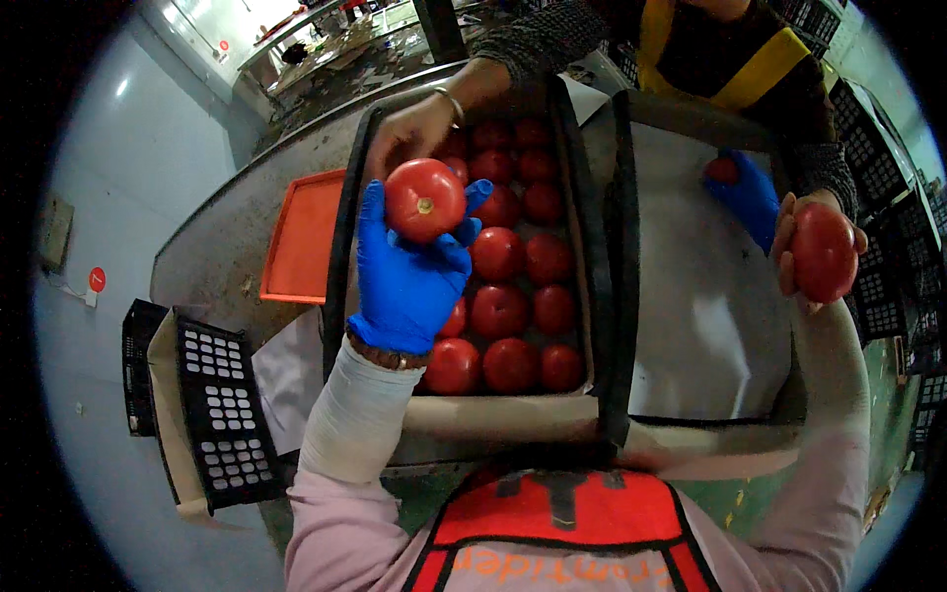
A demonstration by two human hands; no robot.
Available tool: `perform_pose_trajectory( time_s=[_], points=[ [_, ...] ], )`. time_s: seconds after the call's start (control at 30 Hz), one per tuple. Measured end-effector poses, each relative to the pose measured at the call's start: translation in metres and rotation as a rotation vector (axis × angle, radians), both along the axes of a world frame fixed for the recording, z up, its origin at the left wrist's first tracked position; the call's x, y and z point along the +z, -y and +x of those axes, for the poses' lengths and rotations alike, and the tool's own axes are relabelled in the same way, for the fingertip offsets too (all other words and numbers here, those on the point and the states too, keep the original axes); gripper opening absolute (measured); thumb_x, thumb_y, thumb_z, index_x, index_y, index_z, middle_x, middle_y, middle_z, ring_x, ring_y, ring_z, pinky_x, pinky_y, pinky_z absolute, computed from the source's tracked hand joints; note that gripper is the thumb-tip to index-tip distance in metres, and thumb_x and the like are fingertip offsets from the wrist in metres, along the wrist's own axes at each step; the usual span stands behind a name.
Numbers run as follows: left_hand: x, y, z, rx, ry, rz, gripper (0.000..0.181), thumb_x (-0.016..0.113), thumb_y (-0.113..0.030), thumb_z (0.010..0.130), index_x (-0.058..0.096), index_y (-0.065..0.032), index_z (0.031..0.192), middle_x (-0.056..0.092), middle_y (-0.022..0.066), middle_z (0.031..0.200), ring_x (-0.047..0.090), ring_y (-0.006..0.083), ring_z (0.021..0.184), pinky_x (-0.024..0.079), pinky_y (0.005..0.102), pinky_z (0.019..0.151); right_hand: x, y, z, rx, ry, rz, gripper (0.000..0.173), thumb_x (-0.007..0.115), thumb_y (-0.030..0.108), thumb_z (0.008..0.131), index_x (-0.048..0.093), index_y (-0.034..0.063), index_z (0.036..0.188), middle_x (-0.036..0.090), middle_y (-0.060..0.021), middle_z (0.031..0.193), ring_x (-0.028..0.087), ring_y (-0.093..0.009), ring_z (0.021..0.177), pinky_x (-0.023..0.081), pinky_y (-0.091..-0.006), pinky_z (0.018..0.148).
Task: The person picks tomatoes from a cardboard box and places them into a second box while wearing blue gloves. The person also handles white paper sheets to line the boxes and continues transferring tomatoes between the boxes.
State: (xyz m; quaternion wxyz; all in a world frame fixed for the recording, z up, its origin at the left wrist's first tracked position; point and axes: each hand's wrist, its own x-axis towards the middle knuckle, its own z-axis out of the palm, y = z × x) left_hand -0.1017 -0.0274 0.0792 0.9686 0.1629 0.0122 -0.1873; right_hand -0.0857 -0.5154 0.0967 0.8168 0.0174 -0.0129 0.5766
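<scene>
My left hand [411,296], in a blue glove, holds a red tomato [423,203] with its stem scar facing up. It is raised over the left side of a black crate [584,192]. Rows of red tomatoes [500,311] lie in that crate, some hidden beneath my hand and forearm. On the far right, my bare right hand [786,240] grips another large tomato [823,253], fingers and thumb wrapped around its sides. This hand is over the right side of a second black crate [626,244], lined with pale paper [692,259].
Across the table, a co-worker's bare hand [414,133] reaches into the tomato crate; their blue-gloved hand [751,196] holds a tomato [721,170] over the lined crate. An orange tray [300,237] lies left. Black crates stand lower left [229,414] and far right [880,148].
</scene>
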Motion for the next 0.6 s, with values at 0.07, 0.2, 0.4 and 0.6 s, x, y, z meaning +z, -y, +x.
perform_pose_trajectory(
  time_s=[0.07,0.2,0.4,0.6],
  points=[
    [0.000,0.005,0.005,-0.041,-0.045,-0.038,0.070,0.058,-0.055,0.089,0.038,-0.0116,0.141,0.042,0.0303,0.139,0.065,0.0379,0.091,0.059,0.0310,0.060,0.005,-0.023,-0.011,-0.137,0.138,-0.229,0.058,0.075,0.022,0.075,0.054,0.0254,0.129,0.056,0.0017,0.124,0.048,-0.019,0.115,0.044,-0.0523,0.093],
    [0.002,0.010,0.000,-0.047,-0.042,0.004,0.069,0.058,-0.053,0.090,0.038,-0.0112,0.141,0.043,0.0282,0.140,0.065,0.0376,0.092,0.059,0.0302,0.060,-0.064,-0.084,-0.001,-0.449,0.563,-1.021,0.040,0.056,0.047,0.093,0.063,0.0125,0.112,0.069,-0.0076,0.103,0.066,-0.026,0.090,0.056,-0.0473,0.074],
    [0.001,0.041,-0.002,0.185,-0.020,0.374,0.059,0.057,-0.046,0.093,0.043,-0.0100,0.139,0.050,0.0236,0.136,0.065,0.0297,0.097,0.057,0.0276,0.072,0.007,-0.130,-0.107,-0.373,0.047,-0.739,0.082,0.041,0.069,0.089,0.036,0.0086,0.144,0.068,-0.0208,0.095,0.070,-0.027,0.073,0.059,-0.0303,0.057],
    [-0.008,0.021,-0.008,0.009,0.168,0.372,0.058,0.056,-0.033,0.094,0.039,-0.0048,0.142,0.049,0.0181,0.138,0.052,0.0305,0.123,0.059,0.0332,0.078,-0.031,-0.092,-0.082,-0.473,0.236,-0.378,0.069,0.048,0.062,0.090,0.044,0.0138,0.139,0.062,-0.0163,0.119,0.068,-0.027,0.093,0.058,-0.0354,0.071]
  ],
)
